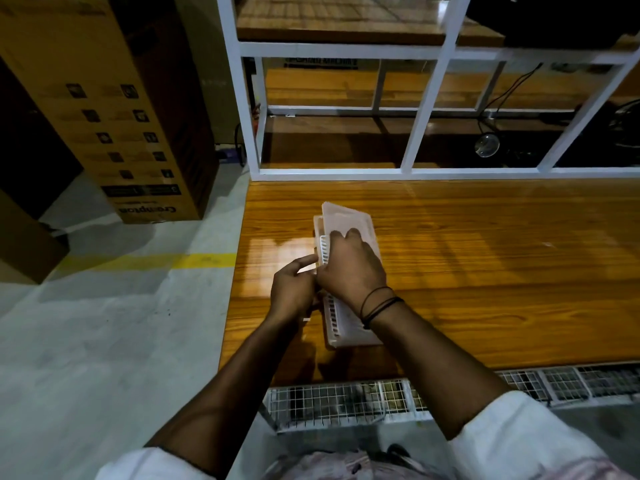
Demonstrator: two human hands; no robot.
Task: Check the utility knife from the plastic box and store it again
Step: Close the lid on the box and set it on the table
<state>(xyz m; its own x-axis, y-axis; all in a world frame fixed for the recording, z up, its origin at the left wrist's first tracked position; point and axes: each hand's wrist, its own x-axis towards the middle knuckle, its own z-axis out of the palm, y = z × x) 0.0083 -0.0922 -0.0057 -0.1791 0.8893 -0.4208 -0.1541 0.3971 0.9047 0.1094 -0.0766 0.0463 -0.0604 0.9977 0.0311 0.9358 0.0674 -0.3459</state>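
Note:
A translucent white plastic box (346, 320) lies on the wooden table (485, 271) near its left end. Its lid (349, 223) is tilted up along the left side, partly raised. My right hand (353, 268) lies on top of the lid with fingers curled over its left edge. My left hand (294, 289) grips the box's left side, thumb and fingers pressed at the rim. The utility knife is hidden from view; I cannot tell whether it is inside the box.
A white metal shelf frame (422, 112) stands at the table's far edge. A tall cardboard carton (114, 109) stands on the grey floor to the left. A wire mesh rack (346, 403) runs below the table's near edge.

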